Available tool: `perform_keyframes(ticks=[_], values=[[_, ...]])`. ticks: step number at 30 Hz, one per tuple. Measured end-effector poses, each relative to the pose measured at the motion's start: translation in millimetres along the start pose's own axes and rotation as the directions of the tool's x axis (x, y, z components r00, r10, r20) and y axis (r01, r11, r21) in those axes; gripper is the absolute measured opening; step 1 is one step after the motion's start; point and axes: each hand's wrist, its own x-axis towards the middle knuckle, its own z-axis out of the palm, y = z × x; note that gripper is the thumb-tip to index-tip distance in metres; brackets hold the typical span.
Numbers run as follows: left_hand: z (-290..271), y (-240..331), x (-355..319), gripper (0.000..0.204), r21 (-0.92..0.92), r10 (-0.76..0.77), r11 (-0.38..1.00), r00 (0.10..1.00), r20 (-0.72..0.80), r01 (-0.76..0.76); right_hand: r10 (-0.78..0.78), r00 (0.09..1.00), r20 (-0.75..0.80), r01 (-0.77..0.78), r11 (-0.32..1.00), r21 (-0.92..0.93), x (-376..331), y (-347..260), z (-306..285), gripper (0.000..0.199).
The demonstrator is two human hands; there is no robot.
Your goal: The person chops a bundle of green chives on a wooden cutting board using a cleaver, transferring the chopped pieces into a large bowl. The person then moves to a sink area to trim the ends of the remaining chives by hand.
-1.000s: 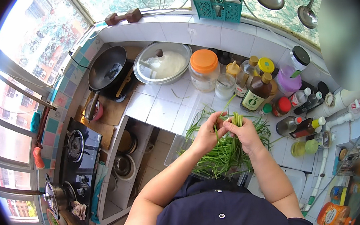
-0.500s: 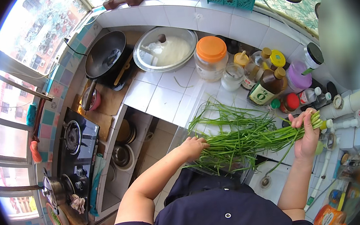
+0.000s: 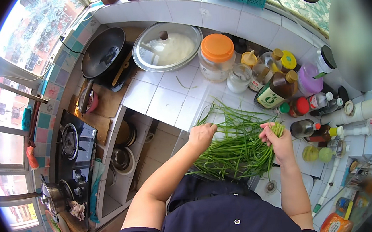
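Note:
A big loose bundle of chives (image 3: 239, 153), long thin green stalks, lies over a clear plastic tray (image 3: 182, 139) at the counter's near edge. My right hand (image 3: 281, 141) is closed around the pale stem ends at the bundle's right side. At the upper left of the greens, my left hand (image 3: 202, 137) has its fingers pinched together. What those fingers hold, if anything, is too small to make out. Some loose stalks stretch away from me towards the bottles, apart from the main bunch.
Behind the chives stand an orange-lidded jar (image 3: 217, 57), a dark sauce bottle (image 3: 277, 89) and several other bottles. A glass-lidded basin (image 3: 168, 46) and a wok (image 3: 103, 52) are at the back left. A sink (image 3: 302, 183) lies near right, a gas stove (image 3: 70, 145) far left.
My right hand has come left with the stem ends, bringing the bundle nearer to me. My left hand has lifted slightly away and its fingers are now pinched.

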Motion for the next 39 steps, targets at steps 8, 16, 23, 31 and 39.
perform_keyframes(ticks=[8,16,23,31,39], values=[[-117,59,9,0.011,-0.486,0.049,0.856,0.962,-0.267,-0.178,-0.027,0.965,0.262,0.046,0.996,-0.07,17,23,46,0.028],[-23,-14,-81,0.012,0.147,-0.272,0.962,0.87,0.412,0.231,0.007,0.984,0.177,0.003,0.999,-0.052,-9,-7,7,0.026],[3,2,-98,0.013,0.006,-0.175,0.983,0.942,0.288,0.181,0.022,0.984,0.179,-0.023,1.0,0.003,-5,5,10,0.019],[-125,51,-76,0.014,-0.159,0.139,0.978,0.99,0.004,-0.137,0.02,0.949,0.316,-0.022,1.0,0.003,-11,-5,32,0.018],[-185,65,-47,0.013,-0.292,0.097,0.948,0.989,-0.108,-0.125,-0.104,0.901,0.422,0.128,0.991,-0.028,-14,-20,52,0.02]])
